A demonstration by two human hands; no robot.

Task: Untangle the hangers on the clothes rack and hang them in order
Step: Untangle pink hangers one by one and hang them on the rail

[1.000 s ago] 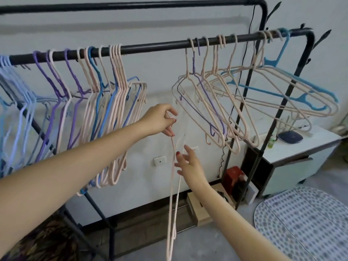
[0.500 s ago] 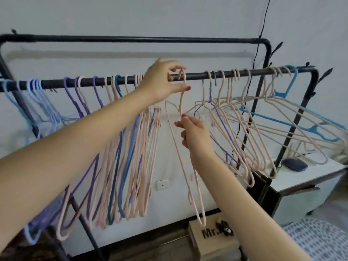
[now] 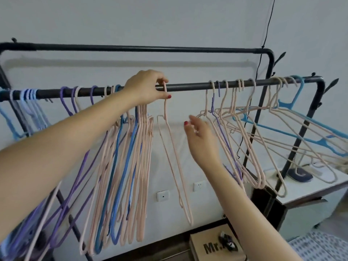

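Note:
A black rack rail (image 3: 190,87) crosses the view. My left hand (image 3: 148,87) pinches the hook of a single pink hanger (image 3: 176,166), which sits over the rail and hangs alone in the gap. My right hand (image 3: 199,132) hovers open just right of that hanger, touching nothing. Left of the gap hang ordered pink, blue and purple hangers (image 3: 124,166). Right of it is a tangled bunch of pink, purple and blue hangers (image 3: 250,132) splayed sideways.
A second, higher black rail (image 3: 150,48) runs behind. A white cabinet (image 3: 308,196) with a dark object stands at the right. A cardboard box (image 3: 216,245) sits on the floor below, and a patterned mat (image 3: 323,247) lies at bottom right.
My left hand has set the pink hanger's hook on the rail, still pinching it. My right hand let go of the hanger's body and moved right, open.

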